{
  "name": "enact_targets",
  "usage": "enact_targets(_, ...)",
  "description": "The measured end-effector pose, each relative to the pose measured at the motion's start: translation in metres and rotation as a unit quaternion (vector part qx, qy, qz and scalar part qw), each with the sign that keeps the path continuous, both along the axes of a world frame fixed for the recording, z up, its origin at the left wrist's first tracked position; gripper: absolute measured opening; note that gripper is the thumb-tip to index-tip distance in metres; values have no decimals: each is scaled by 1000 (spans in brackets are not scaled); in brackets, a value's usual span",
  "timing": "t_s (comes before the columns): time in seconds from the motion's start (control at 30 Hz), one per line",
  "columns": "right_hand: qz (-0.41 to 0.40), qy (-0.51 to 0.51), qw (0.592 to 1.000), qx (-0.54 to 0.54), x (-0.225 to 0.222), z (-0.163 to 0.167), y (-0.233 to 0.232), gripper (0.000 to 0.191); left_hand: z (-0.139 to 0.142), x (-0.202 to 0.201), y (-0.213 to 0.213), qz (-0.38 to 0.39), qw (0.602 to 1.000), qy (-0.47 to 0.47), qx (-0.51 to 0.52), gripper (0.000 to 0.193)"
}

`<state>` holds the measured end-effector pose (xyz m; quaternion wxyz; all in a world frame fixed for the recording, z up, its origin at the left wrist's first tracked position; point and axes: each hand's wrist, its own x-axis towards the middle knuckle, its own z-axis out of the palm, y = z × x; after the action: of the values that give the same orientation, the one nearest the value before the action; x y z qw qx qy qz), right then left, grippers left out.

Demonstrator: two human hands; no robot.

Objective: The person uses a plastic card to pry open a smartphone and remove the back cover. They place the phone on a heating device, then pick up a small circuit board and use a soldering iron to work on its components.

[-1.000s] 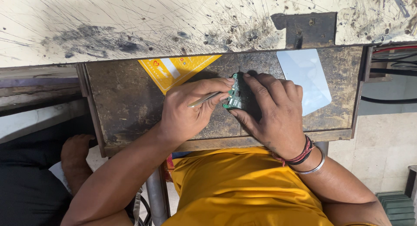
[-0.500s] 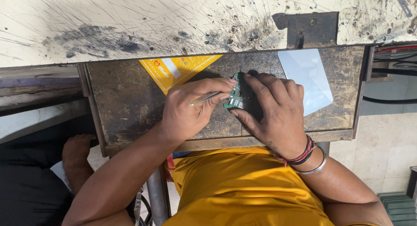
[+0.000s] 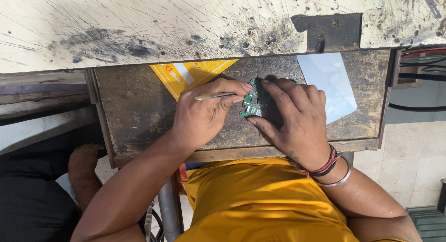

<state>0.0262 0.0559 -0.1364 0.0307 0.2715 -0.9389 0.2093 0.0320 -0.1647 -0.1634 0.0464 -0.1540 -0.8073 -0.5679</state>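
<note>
A small green circuit board lies on a dark, worn wooden tray in front of me. My right hand presses on the board from the right, thumb and fingertips along its edge. My left hand grips thin metal tweezers, whose tip reaches the board's left side. Most of the board is hidden under my right fingers.
A yellow paper packet sticks out from under the scratched white bench top. A pale blue card lies at the tray's right. A dark metal bracket sits on the bench edge. Cables run at the right.
</note>
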Motion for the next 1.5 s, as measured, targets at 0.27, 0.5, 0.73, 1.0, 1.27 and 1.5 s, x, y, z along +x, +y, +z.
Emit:
enact_targets(0.27, 5, -6, 1000, -9, 0, 3, -1, 73, -3, 1, -1, -3, 999, -19, 28, 17)
enact_targets(0.5, -1, -6, 1000, -10, -1, 4, 2, 74, -1, 1, -2, 5, 999, -23, 29, 21)
enact_targets(0.73, -2, -5, 1000, -13, 1, 2, 4, 74, 0, 1, 0, 3, 999, -38, 38, 24)
enact_targets(1.0, 10, -2, 999, -31, 0, 9, 4, 74, 4, 2, 1, 5, 999, -37, 37, 14)
enact_targets(1.27, -10, 77, 984, -159, 4, 42, 65, 56, 19, 0, 12, 68, 996, -34, -48, 17)
enact_targets(1.5, -265, 211, 855, -393, -28, 80, 218, 35, 15, -4, 34, 86, 995, 28, -43, 7)
